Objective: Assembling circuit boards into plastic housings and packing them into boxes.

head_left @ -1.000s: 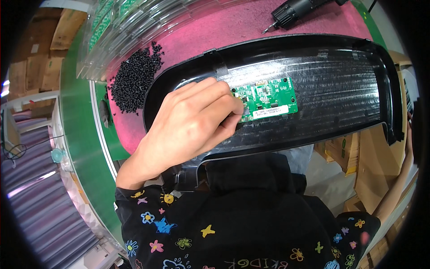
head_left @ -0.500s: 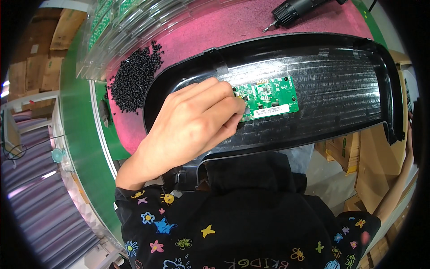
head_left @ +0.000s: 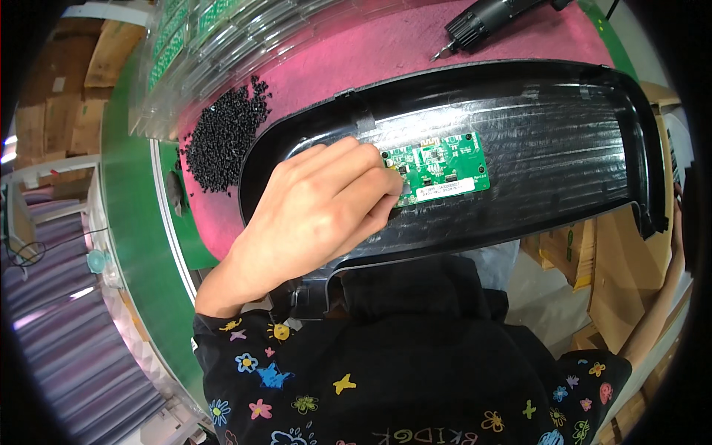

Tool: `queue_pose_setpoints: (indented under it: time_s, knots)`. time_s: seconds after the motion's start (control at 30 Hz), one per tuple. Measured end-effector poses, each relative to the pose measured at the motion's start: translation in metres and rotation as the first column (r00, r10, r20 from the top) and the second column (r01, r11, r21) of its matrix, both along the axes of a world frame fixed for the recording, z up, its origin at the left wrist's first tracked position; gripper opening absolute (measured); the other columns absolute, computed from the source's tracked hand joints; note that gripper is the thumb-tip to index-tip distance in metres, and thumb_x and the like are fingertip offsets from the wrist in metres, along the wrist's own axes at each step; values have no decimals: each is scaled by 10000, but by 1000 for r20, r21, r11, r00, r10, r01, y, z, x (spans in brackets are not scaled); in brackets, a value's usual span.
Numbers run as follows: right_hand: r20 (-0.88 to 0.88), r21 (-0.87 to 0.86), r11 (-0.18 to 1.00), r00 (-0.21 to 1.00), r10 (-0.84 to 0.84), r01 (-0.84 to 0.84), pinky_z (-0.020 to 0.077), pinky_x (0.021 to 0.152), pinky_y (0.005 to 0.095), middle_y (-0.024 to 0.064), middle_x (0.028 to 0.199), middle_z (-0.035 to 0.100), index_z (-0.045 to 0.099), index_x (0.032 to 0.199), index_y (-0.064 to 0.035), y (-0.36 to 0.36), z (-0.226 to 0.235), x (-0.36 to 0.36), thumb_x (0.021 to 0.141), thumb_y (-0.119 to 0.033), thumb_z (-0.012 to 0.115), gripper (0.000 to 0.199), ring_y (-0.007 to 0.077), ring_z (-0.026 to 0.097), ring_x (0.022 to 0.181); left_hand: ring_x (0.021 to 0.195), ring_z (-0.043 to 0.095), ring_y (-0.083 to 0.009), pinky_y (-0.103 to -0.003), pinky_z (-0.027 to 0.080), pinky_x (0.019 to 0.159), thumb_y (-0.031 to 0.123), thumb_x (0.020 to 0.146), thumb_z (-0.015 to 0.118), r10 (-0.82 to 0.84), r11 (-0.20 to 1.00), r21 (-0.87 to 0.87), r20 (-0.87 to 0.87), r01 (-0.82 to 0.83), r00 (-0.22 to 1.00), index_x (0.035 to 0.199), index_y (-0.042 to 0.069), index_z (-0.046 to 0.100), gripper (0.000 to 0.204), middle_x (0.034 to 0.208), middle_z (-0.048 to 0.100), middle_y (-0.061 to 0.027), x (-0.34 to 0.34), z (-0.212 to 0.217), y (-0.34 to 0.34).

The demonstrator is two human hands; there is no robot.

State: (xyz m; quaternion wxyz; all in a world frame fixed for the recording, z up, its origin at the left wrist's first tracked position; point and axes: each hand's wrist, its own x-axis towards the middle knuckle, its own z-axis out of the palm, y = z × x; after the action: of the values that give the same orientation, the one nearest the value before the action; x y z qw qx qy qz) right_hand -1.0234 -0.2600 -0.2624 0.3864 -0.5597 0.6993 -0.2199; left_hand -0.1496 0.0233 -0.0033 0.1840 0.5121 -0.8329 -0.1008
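Note:
My left hand (head_left: 319, 211) reaches over a long curved black plastic housing (head_left: 549, 174), its fingers pinched together at the left end of a green circuit board (head_left: 445, 167). The fingertips and whatever lies between them are mostly hidden by the hand itself. The board rests inside the housing, with dark screws in its visible corners and a white label along its lower edge. At the far right my right forearm (head_left: 656, 319) extends up along the rim of the picture. The right hand there is too dark and cut off to make out its fingers.
A heap of small black screws (head_left: 222, 137) lies on the pink mat (head_left: 326, 78) left of the housing. Stacked clear trays (head_left: 245, 44) with green boards stand behind it. A black electric screwdriver (head_left: 482, 26) lies at the back. Cardboard boxes (head_left: 630, 252) are at the right.
The view has shifted slightly, so the housing and mat sit a little lower in the picture. My left hand stays pinched at the board's left end.

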Motion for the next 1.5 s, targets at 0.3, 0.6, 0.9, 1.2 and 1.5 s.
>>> queue_pose_setpoints:
  time_s: [0.3, 0.6, 0.9, 1.2, 1.5]
  knots:
    - [-17, -12, 999, 999, -38, 38, 472, 886, 282, 136, 1224, 614, 413, 1470, -75, 4, 38, -125, 1013, -294, 520, 517, 170, 591, 1030, 653, 575, -211, -322, 474, 572, -82, 632, 737, -9, 1000, -12, -113, 7, 994, 781, 34, 620, 222, 755, 579, -45, 28, -15, 8]
    - [35, 0, 999, 998, -44, 44, 472, 885, 283, 137, 1221, 614, 415, 1466, -68, 1, 41, -150, 1011, -285, 523, 516, 171, 591, 1029, 657, 584, -204, -319, 479, 578, -74, 645, 734, -22, 999, -29, -96, 19, 995, 817, 37, 624, 233, 764, 582, -39, 36, -13, 17]
    - [152, -83, 994, 987, -55, 69, 472, 885, 283, 139, 1217, 614, 416, 1463, -62, 40, 109, 76, 1009, -276, 526, 514, 172, 591, 1029, 658, 555, -193, -297, 454, 583, -67, 705, 710, 2, 996, -89, -230, -23, 973, 849, 26, 602, 203, 800, 602, -64, 37, -1, 11]
    - [-175, -151, 979, 972, -159, 133, 423, 700, 319, 37, 938, 613, 593, 1113, -19, 49, 120, 126, 894, -271, 628, 336, 139, 508, 801, 655, 619, -209, -290, 496, 620, -72, 697, 668, 210, 896, -322, -299, -306, 931, 785, -1, 553, 161, 747, 612, -91, 67, 28, -4]
    - [-340, -363, 930, 921, -191, 59, 491, 952, 443, 246, 1218, 610, 550, 1265, 46, 87, 156, 215, 800, -248, 681, 566, 366, 597, 1123, 705, 573, -101, -235, 461, 635, -17, 796, 693, 306, 883, -211, -421, -420, 854, 797, -5, 612, 82, 812, 644, -46, 88, -7, -7]
